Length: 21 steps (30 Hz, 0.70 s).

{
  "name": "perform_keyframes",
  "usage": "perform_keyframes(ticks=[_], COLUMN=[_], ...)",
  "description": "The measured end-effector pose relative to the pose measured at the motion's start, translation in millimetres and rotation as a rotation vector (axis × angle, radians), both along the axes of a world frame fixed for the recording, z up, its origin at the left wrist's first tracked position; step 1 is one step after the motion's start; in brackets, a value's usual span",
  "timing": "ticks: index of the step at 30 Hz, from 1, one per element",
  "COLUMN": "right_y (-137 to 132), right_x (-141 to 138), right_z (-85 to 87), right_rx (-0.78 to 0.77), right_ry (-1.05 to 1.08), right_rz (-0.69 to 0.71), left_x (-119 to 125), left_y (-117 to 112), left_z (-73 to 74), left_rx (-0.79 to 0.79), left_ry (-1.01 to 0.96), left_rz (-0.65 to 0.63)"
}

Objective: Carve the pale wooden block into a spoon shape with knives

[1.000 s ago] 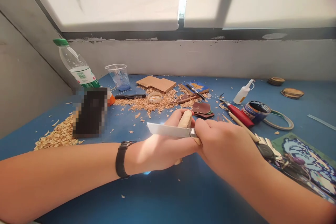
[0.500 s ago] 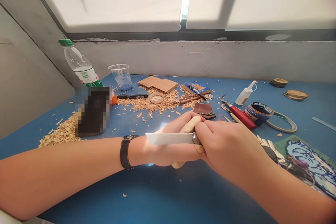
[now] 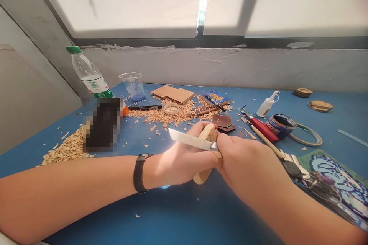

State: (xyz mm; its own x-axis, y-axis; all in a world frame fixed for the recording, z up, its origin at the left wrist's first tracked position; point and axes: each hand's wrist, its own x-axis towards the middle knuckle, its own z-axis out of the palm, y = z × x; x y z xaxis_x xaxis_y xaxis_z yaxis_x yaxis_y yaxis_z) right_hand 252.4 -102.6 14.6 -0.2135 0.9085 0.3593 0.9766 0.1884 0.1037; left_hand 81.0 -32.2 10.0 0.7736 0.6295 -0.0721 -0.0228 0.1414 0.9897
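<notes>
1 knife (image 3: 189, 139) tilted up vs. prev. in R grip (image 3: 248, 157), 1 wood pc (image 3: 209, 133) in L grip (image 3: 184, 162).

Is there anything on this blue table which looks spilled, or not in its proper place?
Yes. Wood shavings lie strewn loosely near the black marker, and another heap sits at the left, beside a dark, pixelated patch. They look spilled because nothing contains them.

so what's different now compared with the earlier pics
The knife in the right hand has turned: its blade lay nearly level across the picture just before, and now its tip has swung up, toward the table's far side. The wooden piece in the left hand now stands a little steeper in view. Nothing was taken up or let go; the things on the table look unmoved.
</notes>
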Motion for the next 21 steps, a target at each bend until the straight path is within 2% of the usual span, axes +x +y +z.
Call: perform_keyframes(ticks=[5,9,12,15,18,21], right_y=[0,-1,-2,-4,-4,-3], right_x=[-4,1,4,4,0,-3], right_z=[-2.9,-4.6,-0.9,5.4,10.5,12.2], right_rx=[-0.052,-0.007,0.045,0.043,0.012,-0.022], right_ry=[0.033,0.014,-0.04,-0.06,-0.057,-0.084], right_rz=[-0.074,-0.019,0.066,0.098,0.04,-0.074], left_x=[-1,0,1,2,4,7], left_y=[0,-1,-2,-3,-5,-7], left_z=[-0.6,7.1,17.7,24.0,19.4,9.7], left_rx=[-0.006,0.031,0.135,0.302,0.383,0.306], left_ry=[0.01,0.042,0.197,0.211,0.165,0.095], left_rz=[-0.033,-0.003,-0.052,-0.035,0.026,0.08])
